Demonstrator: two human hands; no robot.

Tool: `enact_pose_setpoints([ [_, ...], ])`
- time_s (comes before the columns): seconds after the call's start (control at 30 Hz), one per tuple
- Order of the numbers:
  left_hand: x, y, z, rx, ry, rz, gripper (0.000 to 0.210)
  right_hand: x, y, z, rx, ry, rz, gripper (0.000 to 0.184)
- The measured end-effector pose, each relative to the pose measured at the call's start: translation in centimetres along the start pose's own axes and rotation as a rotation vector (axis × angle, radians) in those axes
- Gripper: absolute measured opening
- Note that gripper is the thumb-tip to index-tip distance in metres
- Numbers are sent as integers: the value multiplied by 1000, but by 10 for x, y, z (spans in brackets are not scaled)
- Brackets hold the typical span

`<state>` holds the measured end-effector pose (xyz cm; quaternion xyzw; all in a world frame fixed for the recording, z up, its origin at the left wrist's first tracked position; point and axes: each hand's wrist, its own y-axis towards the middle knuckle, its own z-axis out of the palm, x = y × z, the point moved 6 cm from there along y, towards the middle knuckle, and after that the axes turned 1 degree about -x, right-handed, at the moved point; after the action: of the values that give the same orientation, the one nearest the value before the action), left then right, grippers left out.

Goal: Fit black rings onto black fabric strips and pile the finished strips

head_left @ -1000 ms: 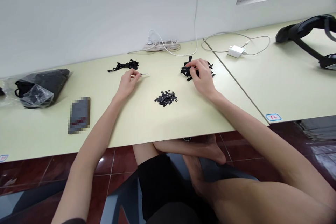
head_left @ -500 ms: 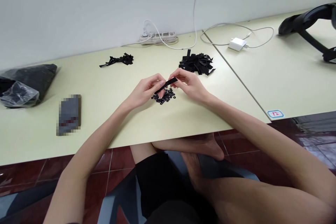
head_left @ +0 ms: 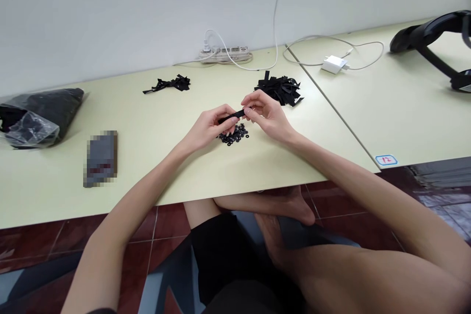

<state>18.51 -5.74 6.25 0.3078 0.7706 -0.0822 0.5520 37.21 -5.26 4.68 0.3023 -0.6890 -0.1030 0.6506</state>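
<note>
Between my two hands a short black fabric strip (head_left: pixel 235 116) is stretched above the table. My left hand (head_left: pixel 210 127) pinches its left end between thumb and fingers. The fingers of my right hand (head_left: pixel 268 114) are closed on the strip's right end. Just below lies a small heap of black ring-like discs (head_left: pixel 235 136), partly hidden by my left fingers. Behind my right hand is a pile of loose black strips (head_left: pixel 283 89). A smaller bunch of black strips (head_left: pixel 172 83) lies farther left.
A clear plastic bag with dark contents (head_left: pixel 47 113) and a blurred-out box-like object (head_left: pixel 101 159) are on the left. Along the wall sits a power strip (head_left: pixel 226 54) with cables. A white charger (head_left: pixel 334 64) and a black curved device (head_left: pixel 434 39) are on the right-hand table.
My right hand has shifted slightly up, and its fingertips now cover the strip's right end. The strip lies flatter, and less of it shows. The whole view has shifted a little.
</note>
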Motion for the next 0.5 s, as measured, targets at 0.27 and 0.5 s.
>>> enact_pose_setpoints([
  [0.27, -2, -2, -1, -68, 65, -21, 35, 20, -5, 0, -110, -622, -201, 7],
  [0.5, -3, -3, 6, -18, 90, -38, 35, 6, -8, 10, 83, -498, -119, 12],
])
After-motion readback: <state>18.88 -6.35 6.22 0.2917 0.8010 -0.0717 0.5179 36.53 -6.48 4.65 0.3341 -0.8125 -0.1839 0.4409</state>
